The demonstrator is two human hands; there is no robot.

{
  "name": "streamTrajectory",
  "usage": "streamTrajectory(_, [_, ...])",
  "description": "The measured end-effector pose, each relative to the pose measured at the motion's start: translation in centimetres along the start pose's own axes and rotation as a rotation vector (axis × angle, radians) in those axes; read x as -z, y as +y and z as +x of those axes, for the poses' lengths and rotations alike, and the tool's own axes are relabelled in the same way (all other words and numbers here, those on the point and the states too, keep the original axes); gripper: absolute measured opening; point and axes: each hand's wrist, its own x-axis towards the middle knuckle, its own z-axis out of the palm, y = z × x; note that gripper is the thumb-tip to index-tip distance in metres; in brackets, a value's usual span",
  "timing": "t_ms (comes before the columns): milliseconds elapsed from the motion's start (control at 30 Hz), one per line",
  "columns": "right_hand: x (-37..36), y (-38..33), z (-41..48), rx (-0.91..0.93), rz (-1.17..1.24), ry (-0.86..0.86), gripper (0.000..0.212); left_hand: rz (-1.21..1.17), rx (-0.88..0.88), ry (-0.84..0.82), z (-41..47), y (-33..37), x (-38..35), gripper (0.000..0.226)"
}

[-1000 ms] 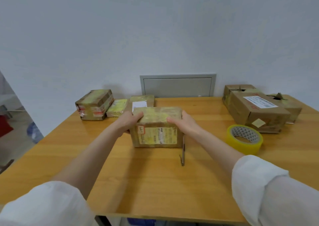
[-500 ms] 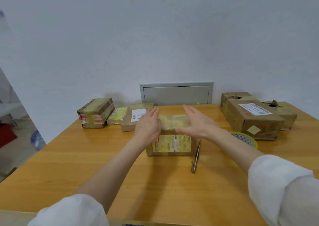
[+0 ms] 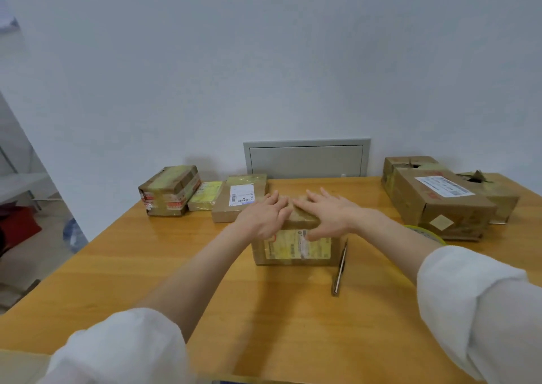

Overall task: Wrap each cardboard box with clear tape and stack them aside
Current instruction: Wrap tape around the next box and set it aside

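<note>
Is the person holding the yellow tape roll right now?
No, the left hand and the right hand lie flat on top of the middle box, while the tape roll sits on the table.

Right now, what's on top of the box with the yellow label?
The left hand and right hand lie flat on the box. A little of its brown top shows between them; the rest is covered.
</note>
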Motion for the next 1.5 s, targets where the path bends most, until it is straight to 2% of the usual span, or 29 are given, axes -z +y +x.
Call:
streamTrajectory(100, [-0.8,0.6,-0.4,-0.058,0.104,0.025,0.099,0.054,0.058,0.087,-0.1,0.0,-0.9,0.057])
streamTrajectory(167, [-0.8,0.7,-0.3,-0.063,0.134,0.001,0.099,-0.009,0.059,0.114,-0.2,0.0,-1.2,0.057])
streamTrajectory(233, [-0.1,1.0,0.0,-0.061,0.154,-0.005,0.100,-0.210,0.059,0.206,-0.5,-0.4,-1.2,0.058])
streamTrajectory(333, [-0.2,0.9,0.0,-0.104,0.262,0.047,0.101,-0.631,0.168,0.457,-1.2,-0.6,-2.5,0.063])
streamTrajectory(467, [-1.2,0.1,-0.1,-0.173,0.423,0.143,0.100,-1.136,0.397,0.529,-1.6,-0.8,-3.8,0.067])
streamTrajectory(567, [-0.7,0.2,0.1,-0.235,0.629,0.188,0.094,-1.177,0.468,0.695,-1.9,-2.1,-2.7,0.060])
streamTrajectory(633, [-0.5,0.1,0.7,-0.261,0.918,0.231,0.090,-1.168,0.502,0.804,-1.6,-3.1,-1.3,0.061])
streamTrajectory(700, [0.0,-1.2,1.4,-0.281,1.236,0.245,0.079,-1.237,0.517,0.789,-1.0,-3.4,-0.3,0.062])
streamTrajectory(767, [0.4,-2.7,3.1,-0.311,1.476,0.209,0.073,-1.334,0.459,0.672,-0.2,-3.1,0.4,0.054])
streamTrajectory(867, [1.3,-4.7,6.5,-0.385,1.672,0.103,0.072,-1.328,0.393,0.559,1.4,-4.1,1.4,0.041])
streamTrajectory(933, [2.0,-5.7,8.7,-0.399,1.703,0.035,0.066,-1.282,0.406,0.561,3.0,-6.2,2.4,0.036])
streamTrajectory(1000, [2.4,-6.3,10.9,-0.418,1.629,0.008,0.066,-1.256,0.446,0.548,4.9,-8.5,3.2,0.036])
streamTrajectory(1167, [2.8,-7.3,16.6,-0.412,1.535,0.094,0.050,-1.213,0.525,0.511,9.4,-12.9,3.2,0.043])
streamTrajectory(1300, [2.0,-8.0,20.0,-0.388,1.459,0.169,0.052,-1.181,0.533,0.545,11.6,-14.7,2.7,0.035])
streamTrajectory(1500, [1.0,-7.8,20.8,-0.366,1.369,0.074,0.063,-1.080,0.536,0.515,12.2,-15.2,1.5,0.036])
